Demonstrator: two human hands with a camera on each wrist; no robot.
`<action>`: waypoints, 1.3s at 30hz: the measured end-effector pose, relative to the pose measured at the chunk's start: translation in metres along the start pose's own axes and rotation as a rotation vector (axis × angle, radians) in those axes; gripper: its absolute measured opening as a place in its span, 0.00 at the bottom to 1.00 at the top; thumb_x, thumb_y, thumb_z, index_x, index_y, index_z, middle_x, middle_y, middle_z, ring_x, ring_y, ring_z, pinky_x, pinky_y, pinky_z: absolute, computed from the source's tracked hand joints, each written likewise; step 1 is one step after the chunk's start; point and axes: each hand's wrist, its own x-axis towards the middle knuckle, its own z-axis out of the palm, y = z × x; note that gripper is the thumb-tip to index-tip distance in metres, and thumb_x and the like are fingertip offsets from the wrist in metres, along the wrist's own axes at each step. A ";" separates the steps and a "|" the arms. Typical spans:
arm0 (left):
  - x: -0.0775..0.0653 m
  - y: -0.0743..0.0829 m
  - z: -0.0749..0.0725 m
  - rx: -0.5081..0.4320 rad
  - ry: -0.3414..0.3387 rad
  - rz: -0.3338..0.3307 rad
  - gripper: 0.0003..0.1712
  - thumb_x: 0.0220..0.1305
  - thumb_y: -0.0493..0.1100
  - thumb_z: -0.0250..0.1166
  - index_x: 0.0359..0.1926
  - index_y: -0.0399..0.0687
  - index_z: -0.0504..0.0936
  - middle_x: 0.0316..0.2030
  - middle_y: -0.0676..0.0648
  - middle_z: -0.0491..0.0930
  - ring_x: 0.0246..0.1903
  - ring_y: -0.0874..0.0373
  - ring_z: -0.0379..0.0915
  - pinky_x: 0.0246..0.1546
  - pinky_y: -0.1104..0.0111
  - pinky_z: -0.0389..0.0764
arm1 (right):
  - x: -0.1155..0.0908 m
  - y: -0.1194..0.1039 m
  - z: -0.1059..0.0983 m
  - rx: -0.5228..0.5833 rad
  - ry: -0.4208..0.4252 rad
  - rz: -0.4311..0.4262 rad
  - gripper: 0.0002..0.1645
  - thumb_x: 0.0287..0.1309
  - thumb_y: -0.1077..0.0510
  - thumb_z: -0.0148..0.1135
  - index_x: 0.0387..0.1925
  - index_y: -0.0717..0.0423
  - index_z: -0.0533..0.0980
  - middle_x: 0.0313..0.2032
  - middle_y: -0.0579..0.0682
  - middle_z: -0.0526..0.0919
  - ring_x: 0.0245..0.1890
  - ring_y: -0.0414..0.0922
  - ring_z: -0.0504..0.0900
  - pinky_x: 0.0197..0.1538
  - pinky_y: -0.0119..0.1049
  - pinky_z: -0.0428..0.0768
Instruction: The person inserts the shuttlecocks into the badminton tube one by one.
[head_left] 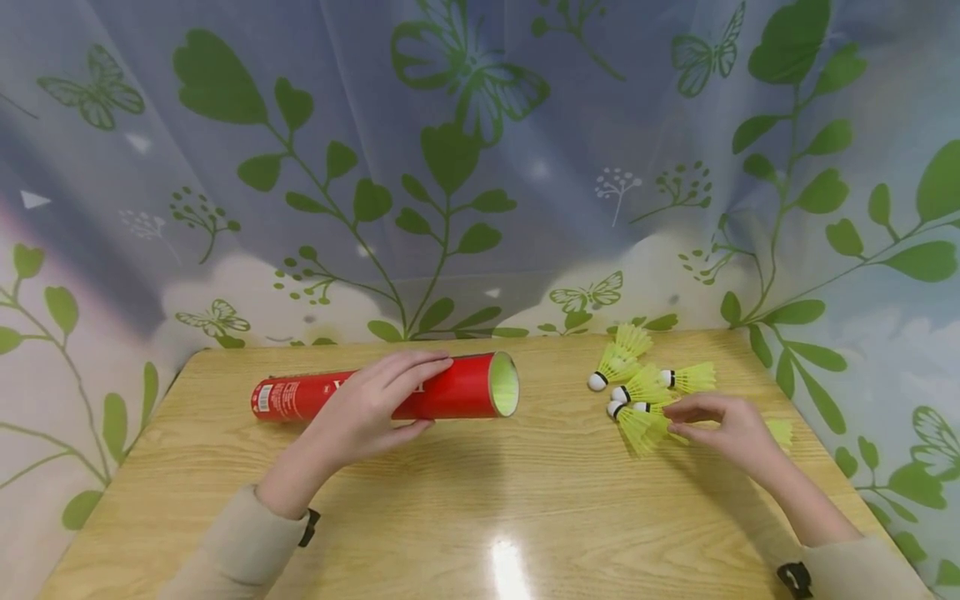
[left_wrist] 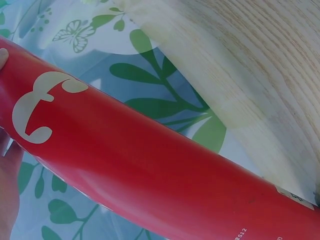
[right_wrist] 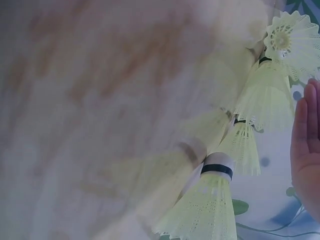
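A red shuttlecock tube lies sideways above the table, its open end facing right and showing a pale yellow-green inside. My left hand grips it around the middle, fingers over the top and thumb below. In the left wrist view the tube fills much of the picture. Several yellow shuttlecocks with white heads lie in a loose cluster on the right. My right hand is beside them, fingers slightly bent and nothing seen in it. The right wrist view shows its fingers straight, apart from the shuttlecocks.
The wooden table reaches back to a curtain printed with leaves and butterflies, which also rises at both sides. Another yellow shuttlecock shows partly behind my right hand.
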 end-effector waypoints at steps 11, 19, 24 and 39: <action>0.000 0.001 0.000 0.008 -0.007 -0.001 0.43 0.44 0.43 0.73 0.65 0.51 0.68 0.60 0.52 0.72 0.57 0.57 0.69 0.56 0.62 0.76 | 0.004 0.005 0.007 -0.111 0.002 -0.046 0.11 0.50 0.58 0.70 0.39 0.50 0.83 0.37 0.45 0.86 0.35 0.34 0.82 0.40 0.37 0.83; -0.002 0.001 0.001 0.007 -0.006 -0.003 0.43 0.44 0.44 0.73 0.65 0.51 0.68 0.59 0.52 0.72 0.57 0.57 0.70 0.56 0.62 0.76 | 0.005 0.001 0.008 -0.156 0.016 -0.030 0.10 0.51 0.59 0.69 0.38 0.49 0.83 0.36 0.46 0.86 0.35 0.44 0.83 0.38 0.36 0.83; -0.001 0.001 0.001 0.002 -0.001 0.002 0.43 0.44 0.44 0.73 0.65 0.51 0.68 0.59 0.52 0.72 0.57 0.57 0.70 0.56 0.61 0.76 | 0.007 0.002 0.009 -0.157 0.031 -0.022 0.09 0.50 0.59 0.69 0.36 0.49 0.83 0.35 0.46 0.86 0.35 0.44 0.83 0.36 0.30 0.81; 0.000 0.002 0.002 0.009 -0.012 0.004 0.42 0.45 0.44 0.72 0.65 0.51 0.68 0.59 0.52 0.72 0.57 0.57 0.70 0.56 0.62 0.76 | 0.010 0.007 0.011 -0.140 0.068 0.020 0.03 0.52 0.56 0.69 0.31 0.46 0.84 0.29 0.43 0.85 0.29 0.35 0.81 0.29 0.28 0.79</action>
